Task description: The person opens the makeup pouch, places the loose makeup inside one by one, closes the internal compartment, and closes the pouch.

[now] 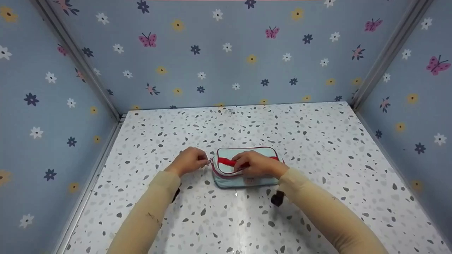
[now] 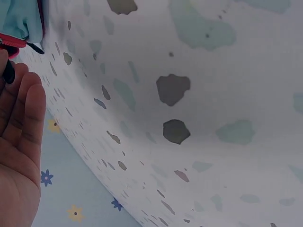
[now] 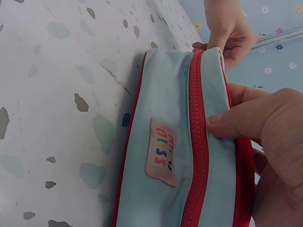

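Observation:
A light-blue zip pouch (image 1: 261,181) with red piping and a red strap (image 1: 226,161) across its top rests on the speckled table. Along its side runs a red zipper (image 3: 196,123), closed where it shows, beside a small patch with coloured letters (image 3: 161,153). My right hand (image 1: 256,164) grips the pouch at its top, thumb by the zipper and fingers at the strap. At the pouch's left end, my left hand (image 1: 189,160) pinches a dark zipper pull (image 2: 8,72) between thumb and fingers. Another dark tab (image 2: 35,48) sticks out from the pouch nearby.
White speckled tabletop (image 1: 155,134) surrounds the pouch. Blue flowered panels stand at the back (image 1: 226,67), left (image 1: 53,123) and right (image 1: 423,106), with metal rails at the corners. A dark wrist device (image 1: 277,198) hangs below the right sleeve.

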Demonstrator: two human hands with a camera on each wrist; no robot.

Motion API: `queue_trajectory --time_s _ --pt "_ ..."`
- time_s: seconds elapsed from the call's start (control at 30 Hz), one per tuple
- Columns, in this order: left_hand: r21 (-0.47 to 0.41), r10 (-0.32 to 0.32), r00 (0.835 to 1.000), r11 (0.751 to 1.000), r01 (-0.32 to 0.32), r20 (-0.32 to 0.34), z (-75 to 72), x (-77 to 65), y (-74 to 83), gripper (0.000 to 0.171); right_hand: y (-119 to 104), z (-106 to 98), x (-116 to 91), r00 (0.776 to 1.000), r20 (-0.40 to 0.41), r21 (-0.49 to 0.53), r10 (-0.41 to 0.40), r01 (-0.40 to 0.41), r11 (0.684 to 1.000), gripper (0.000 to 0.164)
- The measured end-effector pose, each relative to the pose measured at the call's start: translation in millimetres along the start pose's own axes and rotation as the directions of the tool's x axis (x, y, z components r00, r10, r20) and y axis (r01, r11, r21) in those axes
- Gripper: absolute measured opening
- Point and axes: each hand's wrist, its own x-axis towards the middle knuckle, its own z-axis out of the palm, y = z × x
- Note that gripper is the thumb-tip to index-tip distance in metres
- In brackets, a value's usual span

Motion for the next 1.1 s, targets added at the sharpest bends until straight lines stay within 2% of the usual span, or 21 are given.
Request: queue_trajectory --time_s 0.33,0.57,0.73,0.9,1.1 --pt "0.047 -0.101 0.995 0.994 0.1 0.011 0.0 13.1 4.2 0.017 3.4 1.1 -1.5 1.0 0.014 0.009 -0.012 0.012 1.0 0.033" --pt "0.072 -0.117 0.993 0.99 0.117 -0.004 0.3 24.4 4.6 0.018 4.2 1.4 -2.8 1.0 0.019 0.008 -0.016 0.016 1.0 0.034" --pt "0.077 -0.145 0.989 0.987 0.144 0.017 2.9 33.2 7.9 0.018 4.2 3.5 -4.7 0.999 0.028 0.001 -0.015 0.015 1.0 0.035" --pt "0.082 -0.141 0.99 0.987 0.138 0.028 5.6 41.9 11.2 0.019 4.4 4.8 -7.4 0.999 0.028 0.004 -0.019 0.019 1.0 0.036" --pt "0.067 -0.102 0.995 0.993 0.101 0.006 7.8 52.0 11.1 0.02 4.5 3.1 -8.0 0.999 0.033 -0.009 -0.037 0.038 0.999 0.036"
